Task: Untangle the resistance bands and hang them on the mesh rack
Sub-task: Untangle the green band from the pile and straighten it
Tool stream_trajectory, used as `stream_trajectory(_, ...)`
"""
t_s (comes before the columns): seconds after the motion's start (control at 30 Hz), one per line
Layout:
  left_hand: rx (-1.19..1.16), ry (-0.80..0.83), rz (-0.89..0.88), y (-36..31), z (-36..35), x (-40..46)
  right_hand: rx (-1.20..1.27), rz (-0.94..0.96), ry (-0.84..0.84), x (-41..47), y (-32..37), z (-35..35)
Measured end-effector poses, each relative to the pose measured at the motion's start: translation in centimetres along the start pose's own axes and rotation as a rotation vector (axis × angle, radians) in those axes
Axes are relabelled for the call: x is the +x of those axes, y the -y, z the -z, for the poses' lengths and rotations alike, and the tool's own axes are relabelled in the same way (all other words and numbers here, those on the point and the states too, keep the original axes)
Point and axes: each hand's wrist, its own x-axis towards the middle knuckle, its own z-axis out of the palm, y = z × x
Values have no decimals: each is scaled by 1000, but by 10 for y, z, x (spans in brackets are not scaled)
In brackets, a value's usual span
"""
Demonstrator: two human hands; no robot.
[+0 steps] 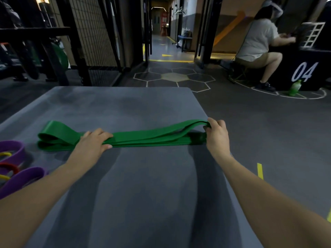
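My left hand [93,142] lies flat on the green resistance band [143,137], fingers straight, pressing its folded layers down onto the bench [125,104]. My right hand [215,135] pinches the band's other end, fingers curled round the upper loop and lifting it slightly at the bench's right edge. The band stretches across the bench from that edge toward the left, its free loops fanned open beyond my left hand. At the left edge I see purple bands [16,163] tangled with thin yellow [5,154] and red [9,167] ones. The mesh rack [93,33] stands beyond the far left corner.
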Motion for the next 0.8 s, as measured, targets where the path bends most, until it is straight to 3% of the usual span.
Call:
stream_trajectory(0.2, -38, 60, 18, -5, 13, 5, 411, -177, 338, 23, -9, 14)
stream_trajectory(0.27, -35, 67, 22, -6, 14, 5, 528, -239, 376, 24, -13, 16)
stream_trajectory(0.63, -77, -47, -1, -27, 0, 13, 434, -87, 88, 41, -32, 8)
stream_trajectory(0.8, -134, -92, 0, -28, -8, 24, 364, -160, 4, 31, -39, -5)
